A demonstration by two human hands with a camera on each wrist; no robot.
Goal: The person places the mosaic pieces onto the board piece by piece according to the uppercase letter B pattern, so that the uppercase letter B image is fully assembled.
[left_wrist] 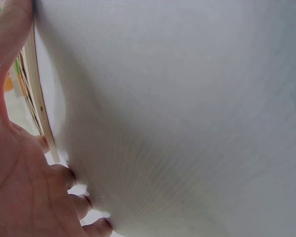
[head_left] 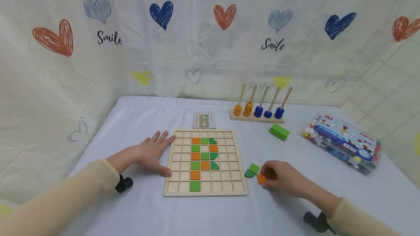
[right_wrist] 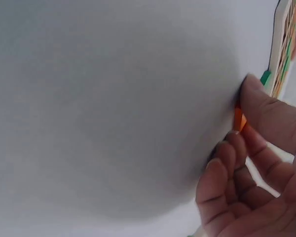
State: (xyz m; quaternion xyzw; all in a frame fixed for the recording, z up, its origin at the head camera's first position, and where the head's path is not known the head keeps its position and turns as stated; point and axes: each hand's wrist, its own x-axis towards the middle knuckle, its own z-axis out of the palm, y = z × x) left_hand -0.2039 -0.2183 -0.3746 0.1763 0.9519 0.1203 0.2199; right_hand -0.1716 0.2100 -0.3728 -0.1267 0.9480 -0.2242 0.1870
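Observation:
A wooden grid board (head_left: 227, 176) lies on the table, with orange, light green and dark green tiles set in its middle columns. My left hand (head_left: 153, 154) has its fingers spread on the cloth, thumb and index fingertip touching the board's left edge. In the left wrist view, the left palm (left_wrist: 19, 192) is beside the board's rim. Right of the board, my right hand (head_left: 283, 178) pinches an orange tile (head_left: 261, 179) between thumb and fingers, low at the cloth. Beside it lie a light green square tile (head_left: 254, 168) and a dark green rounded tile (head_left: 249, 173).
A small pattern card (head_left: 204, 120) lies behind the board. Farther back stands a wooden bead rack (head_left: 257, 118) with orange and blue beads. A green block (head_left: 279, 132) lies in front of the rack, and a clear plastic box (head_left: 342, 143) sits at the right.

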